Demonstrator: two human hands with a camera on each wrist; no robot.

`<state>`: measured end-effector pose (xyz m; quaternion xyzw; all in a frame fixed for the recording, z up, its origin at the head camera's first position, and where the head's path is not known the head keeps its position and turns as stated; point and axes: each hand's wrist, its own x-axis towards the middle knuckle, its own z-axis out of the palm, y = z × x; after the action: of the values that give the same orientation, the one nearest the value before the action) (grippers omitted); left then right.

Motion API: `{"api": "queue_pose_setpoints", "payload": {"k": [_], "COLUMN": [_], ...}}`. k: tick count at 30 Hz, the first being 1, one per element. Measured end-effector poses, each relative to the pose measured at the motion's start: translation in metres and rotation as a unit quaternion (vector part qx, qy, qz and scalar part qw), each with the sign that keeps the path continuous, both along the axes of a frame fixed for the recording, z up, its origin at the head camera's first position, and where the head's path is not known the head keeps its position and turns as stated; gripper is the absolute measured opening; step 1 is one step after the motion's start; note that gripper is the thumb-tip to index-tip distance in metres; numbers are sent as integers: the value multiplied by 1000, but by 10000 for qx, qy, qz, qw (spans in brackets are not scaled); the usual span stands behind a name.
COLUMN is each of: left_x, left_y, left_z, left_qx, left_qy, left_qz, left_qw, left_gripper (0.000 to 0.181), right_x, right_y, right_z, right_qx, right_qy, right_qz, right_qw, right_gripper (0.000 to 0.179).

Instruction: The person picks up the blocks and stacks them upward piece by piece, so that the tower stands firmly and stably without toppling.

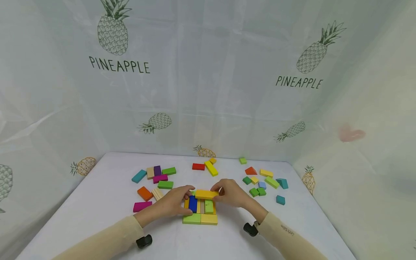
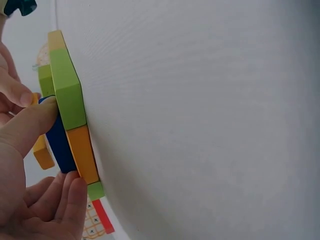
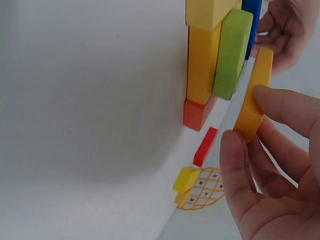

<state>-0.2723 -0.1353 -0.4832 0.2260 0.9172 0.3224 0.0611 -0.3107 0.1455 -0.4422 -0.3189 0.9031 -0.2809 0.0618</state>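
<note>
Our left hand (image 1: 173, 202) pinches the blue block (image 1: 193, 204), our right hand (image 1: 232, 193) a raised yellow block (image 1: 205, 194); the base (image 1: 191, 219) seems laid, loose blocks (image 1: 160, 178) remaining toward the surface's (image 1: 312, 216) far edge.

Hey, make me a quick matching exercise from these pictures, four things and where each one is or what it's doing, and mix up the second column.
1. Right hand
2. Dark blue block
3. Dark purple block
4. Red rectangular block

A. Beside a tan block, among loose blocks on the left
B. At the far side, near a long yellow block
C. Holding an orange-yellow block
D. On the built stack

Right pairs: 1-C, 2-D, 3-A, 4-B
</note>
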Motion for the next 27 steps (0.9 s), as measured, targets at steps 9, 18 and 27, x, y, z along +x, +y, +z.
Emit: {"api": "queue_pose_setpoints", "payload": {"k": [9,18,27], "left_x": [1,4,1], "left_y": [-2,-2,-1], "left_z": [1,5,5], "left_qx": [-80,-144,-242], "left_qy": [103,188,223], "left_qz": [-39,-151,-135], "left_qw": [9999,9996,9994], "left_gripper": [79,72,70], "right_x": [5,6,5], "right_y": [-11,-10,-10], "right_z": [-6,-12,-16], "right_qx": [-83,-208,-333], "right_qy": [104,-35,25], "right_qz": [197,140,261], "right_qw": [9997,9997,9991], "right_gripper": [23,27,27]}}
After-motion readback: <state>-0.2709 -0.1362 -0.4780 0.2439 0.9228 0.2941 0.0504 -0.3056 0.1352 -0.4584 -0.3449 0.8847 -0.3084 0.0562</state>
